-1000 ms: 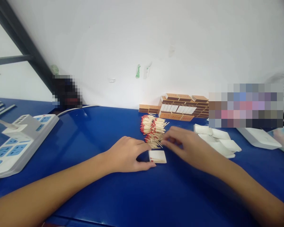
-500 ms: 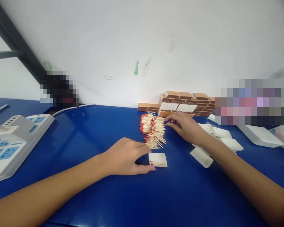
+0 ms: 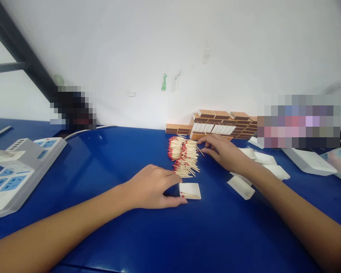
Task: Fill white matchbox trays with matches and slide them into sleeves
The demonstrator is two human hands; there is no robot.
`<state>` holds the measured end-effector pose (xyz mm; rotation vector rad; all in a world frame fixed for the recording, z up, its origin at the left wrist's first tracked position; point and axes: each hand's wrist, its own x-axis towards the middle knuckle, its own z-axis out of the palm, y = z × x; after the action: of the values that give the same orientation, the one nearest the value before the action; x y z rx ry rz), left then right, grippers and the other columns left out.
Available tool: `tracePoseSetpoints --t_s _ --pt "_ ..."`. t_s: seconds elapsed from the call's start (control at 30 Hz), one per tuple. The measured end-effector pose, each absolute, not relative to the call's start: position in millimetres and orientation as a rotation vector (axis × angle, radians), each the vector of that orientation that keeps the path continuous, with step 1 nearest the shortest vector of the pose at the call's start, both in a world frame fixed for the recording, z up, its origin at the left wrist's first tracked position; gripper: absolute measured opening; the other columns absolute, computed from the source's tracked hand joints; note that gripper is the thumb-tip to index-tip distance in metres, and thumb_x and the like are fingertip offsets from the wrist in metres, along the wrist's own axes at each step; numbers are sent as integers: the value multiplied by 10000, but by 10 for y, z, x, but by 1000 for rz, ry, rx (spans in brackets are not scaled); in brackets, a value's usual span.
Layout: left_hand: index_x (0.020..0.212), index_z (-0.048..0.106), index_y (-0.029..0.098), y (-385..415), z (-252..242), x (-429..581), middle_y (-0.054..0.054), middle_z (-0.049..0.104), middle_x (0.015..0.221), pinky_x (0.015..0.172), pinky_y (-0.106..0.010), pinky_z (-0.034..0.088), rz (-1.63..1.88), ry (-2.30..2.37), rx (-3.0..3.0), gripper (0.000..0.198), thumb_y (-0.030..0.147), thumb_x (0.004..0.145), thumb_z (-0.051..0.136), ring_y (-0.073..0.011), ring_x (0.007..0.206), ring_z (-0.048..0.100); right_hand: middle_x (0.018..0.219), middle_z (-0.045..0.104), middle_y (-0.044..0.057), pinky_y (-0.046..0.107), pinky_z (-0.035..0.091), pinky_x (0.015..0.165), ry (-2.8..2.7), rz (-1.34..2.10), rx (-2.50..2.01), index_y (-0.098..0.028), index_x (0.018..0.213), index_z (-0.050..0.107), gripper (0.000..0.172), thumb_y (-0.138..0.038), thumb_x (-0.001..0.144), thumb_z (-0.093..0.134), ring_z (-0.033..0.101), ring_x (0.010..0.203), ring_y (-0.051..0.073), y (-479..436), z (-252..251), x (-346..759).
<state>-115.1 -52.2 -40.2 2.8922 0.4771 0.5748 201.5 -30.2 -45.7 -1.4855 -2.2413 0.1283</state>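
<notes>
My left hand (image 3: 155, 187) grips a small white matchbox tray (image 3: 191, 188) at its left end, thumb on the near side and forefinger on the far side. A few red-headed matches lie along the tray's near side. Just beyond it spreads a pile of matches (image 3: 184, 153), red heads mostly to the left. My right hand (image 3: 218, 149) is at the pile's right edge, with thumb and forefinger drawn together in a pinch. A match (image 3: 201, 151) shows at these fingertips; how many are in the pinch I cannot tell.
Stacked matchboxes (image 3: 241, 129) stand against the wall, some showing white ends. Several white trays (image 3: 241, 186) lie under and beside my right forearm. A power strip (image 3: 28, 174) sits at the left. A white box (image 3: 309, 161) stands at the right on the blue table (image 3: 159, 242).
A match now shows more plainly at my right fingertips beside the pile. My left hand stays on the tray. The view has shifted slightly.
</notes>
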Motion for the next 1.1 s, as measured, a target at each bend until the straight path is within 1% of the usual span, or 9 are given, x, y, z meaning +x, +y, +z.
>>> tracePoseSetpoints --t_s 0.1,0.2,0.33,0.43,0.6,0.77,0.93,1.1 --pt "1043 729 185 -522 -387 -1148 -4 737 797 593 -300 451 533 485 2889 407 573 956 644 -177 718 716 1032 620 96 403 499 812 -2261 165 -1460 -238 1187 634 232 -271 1007 491 603 923 256 -299 -462 2000" --pt "1045 727 182 -522 -382 -1148 -6 735 793 592 -298 448 530 489 2893 409 573 957 643 -180 716 716 1049 615 105 415 495 849 -2277 167 -1453 -227 1148 660 231 -272 1023 470 599 941 256 -286 -477 2000" --pt "1033 723 183 -519 -392 -1152 -8 727 777 569 -283 419 551 475 2903 423 587 970 616 -164 676 687 1027 614 101 413 491 855 -2299 144 -1488 -230 1083 662 188 -296 1020 497 592 948 259 -295 -449 2014" --pt "1038 721 181 -519 -398 -1156 -8 725 767 567 -282 407 558 476 2911 417 580 972 618 -167 668 681 996 610 97 406 483 839 -2345 115 -1493 -228 987 644 167 -303 1018 498 579 955 264 -324 -403 2043" --pt "1026 724 179 -522 -398 -1159 -4 719 754 558 -298 405 569 473 2925 427 586 975 608 -171 664 686 928 616 87 387 479 780 -2378 105 -1540 -232 897 612 213 -350 1025 489 572 898 257 -373 -391 2141" --pt "1040 722 180 -519 -409 -1157 -3 722 764 551 -298 413 592 464 2924 435 592 981 593 -168 665 691 913 626 100 400 487 768 -2332 155 -1581 -224 872 605 236 -359 1015 475 588 861 258 -446 -406 2175" --pt "1068 729 190 -516 -387 -1159 -3 737 796 594 -284 460 570 503 2900 406 568 973 619 -162 710 715 918 631 98 406 494 753 -2295 172 -1594 -233 872 600 249 -392 1018 476 595 852 262 -534 -354 2168" --pt "1156 729 211 -514 -358 -1159 3 751 821 631 -284 485 564 618 2877 405 554 959 642 -163 713 713 941 624 97 420 487 810 -2255 74 -1543 -238 884 567 224 -376 1032 473 583 916 274 -638 -230 2096"
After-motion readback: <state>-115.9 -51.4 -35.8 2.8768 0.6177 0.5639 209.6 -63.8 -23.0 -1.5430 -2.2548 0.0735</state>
